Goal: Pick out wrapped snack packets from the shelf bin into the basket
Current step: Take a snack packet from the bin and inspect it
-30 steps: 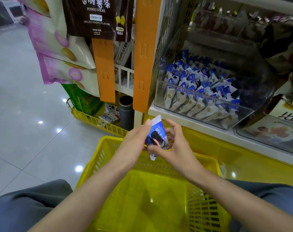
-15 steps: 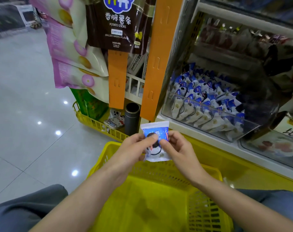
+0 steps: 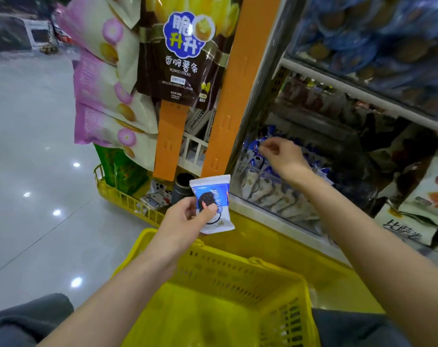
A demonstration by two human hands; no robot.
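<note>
My left hand (image 3: pixel 187 219) pinches a blue and white snack packet (image 3: pixel 214 196) with a dark cookie printed on it, held upright above the far rim of the yellow basket (image 3: pixel 238 279). My right hand (image 3: pixel 280 156) is over the clear shelf bin (image 3: pixel 263 199), fingers loosely curled above the pile of matching packets (image 3: pixel 253 181), with nothing visibly held. The basket's inside looks empty where it shows.
Hanging snack bags (image 3: pixel 177 53) and orange strips (image 3: pixel 167 141) sit left of the bin. A second yellow basket (image 3: pixel 127 199) stands on the floor behind. More packaged goods fill the shelf above and the bin at right (image 3: pixel 428 196). My grey-clad knees flank the basket.
My right hand let go of the packet and moved up and right into the bin. My left hand now holds the packet alone. The view tilted upward.
</note>
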